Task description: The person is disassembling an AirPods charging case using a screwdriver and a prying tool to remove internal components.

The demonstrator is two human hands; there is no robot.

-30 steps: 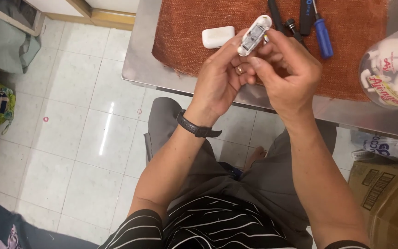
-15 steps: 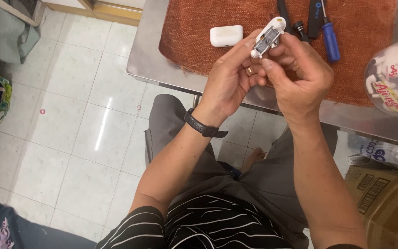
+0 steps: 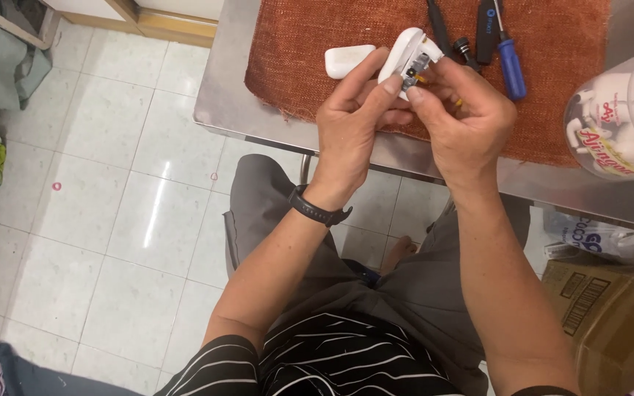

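A small white plastic device (image 3: pixel 406 51) with its inner circuit parts exposed is held above the table edge by both hands. My left hand (image 3: pixel 350 128) grips its left side, thumb and fingers wrapped around the shell. The fingertips of my right hand (image 3: pixel 464 121) pinch its lower right end. A separate white cover piece (image 3: pixel 348 60) lies on the rust-coloured cloth mat (image 3: pixel 559 110) just left of the device. A black band is on my left wrist.
Behind my hands, a blue-handled screwdriver (image 3: pixel 509 62) and dark tools (image 3: pixel 487 29) lie on the mat. A clear plastic jar (image 3: pixel 621 121) stands at the right on the steel table (image 3: pixel 221 95). A cardboard box (image 3: pixel 614 323) sits on the tiled floor at lower right.
Both hands have turned the white device, so its open side with the circuit parts now faces more toward my right fingers. The view has shifted slightly.
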